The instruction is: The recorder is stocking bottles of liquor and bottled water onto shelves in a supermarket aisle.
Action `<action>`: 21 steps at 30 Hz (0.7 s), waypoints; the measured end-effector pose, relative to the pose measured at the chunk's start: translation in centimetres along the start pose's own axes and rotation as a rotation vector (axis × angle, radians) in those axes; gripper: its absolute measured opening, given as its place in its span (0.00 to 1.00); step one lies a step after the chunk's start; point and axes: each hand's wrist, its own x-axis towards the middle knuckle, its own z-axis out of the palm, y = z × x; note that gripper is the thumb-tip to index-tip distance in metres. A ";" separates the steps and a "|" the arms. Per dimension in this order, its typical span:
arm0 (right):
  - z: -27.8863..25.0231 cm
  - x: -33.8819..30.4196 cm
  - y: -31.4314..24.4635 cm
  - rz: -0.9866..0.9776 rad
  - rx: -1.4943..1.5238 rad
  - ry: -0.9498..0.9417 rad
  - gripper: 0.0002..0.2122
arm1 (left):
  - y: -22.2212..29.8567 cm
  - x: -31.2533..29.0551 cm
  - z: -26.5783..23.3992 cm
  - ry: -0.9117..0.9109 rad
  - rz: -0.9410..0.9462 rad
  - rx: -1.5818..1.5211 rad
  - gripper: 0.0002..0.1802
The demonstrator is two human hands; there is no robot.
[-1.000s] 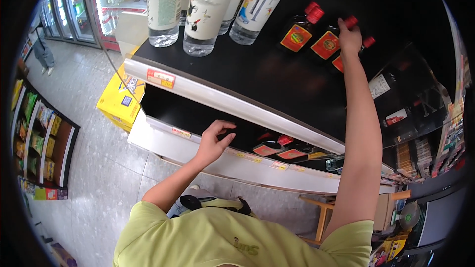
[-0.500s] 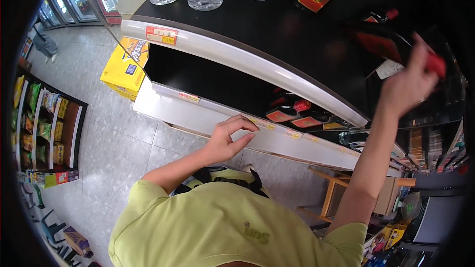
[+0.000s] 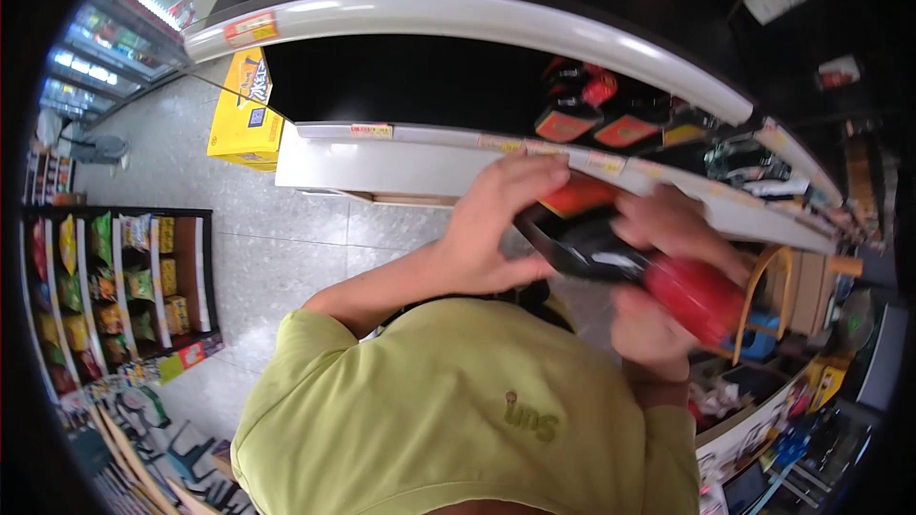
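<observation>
A dark bottle with a red cap (image 3: 625, 262) and an orange label lies sideways in front of my chest, blurred by motion. My right hand (image 3: 658, 310) grips it near the cap end. My left hand (image 3: 496, 224) is curled against its base end. Just beyond, similar dark bottles with red caps (image 3: 596, 114) stand on the lower black shelf behind a white shelf edge (image 3: 401, 162).
A white-edged upper shelf (image 3: 458, 14) curves above with clear bottles at its far end. A yellow carton (image 3: 246, 110) stands on the tiled floor at left. A rack of snack packets (image 3: 114, 296) is at far left, glass-door coolers (image 3: 105, 48) beyond.
My right hand has come down from the upper shelf with a bottle. My left hand left the lower shelf edge and met the bottle. My view has tipped downward.
</observation>
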 end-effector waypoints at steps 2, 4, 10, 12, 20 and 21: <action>3.3 -0.6 1.8 0.022 0.086 0.040 0.21 | -1.1 -0.4 0.0 0.048 -0.081 -0.072 0.40; 6.2 -0.5 3.6 -0.141 0.067 0.141 0.22 | -2.8 -0.9 -0.6 0.050 -0.147 -0.054 0.36; 9.8 -1.1 6.6 -0.250 -0.092 0.108 0.26 | -8.6 -1.9 -1.7 0.104 -0.096 -0.080 0.23; 10.2 -1.0 7.5 -0.233 -0.174 0.123 0.27 | -10.4 -1.1 -2.7 0.084 -0.088 -0.060 0.19; 7.4 -6.6 8.7 0.030 -0.372 0.118 0.24 | -16.6 1.9 -4.9 0.114 -0.373 0.229 0.21; 6.9 -7.5 8.9 0.082 -0.388 0.088 0.23 | -17.6 2.8 -5.2 0.118 -0.542 0.209 0.22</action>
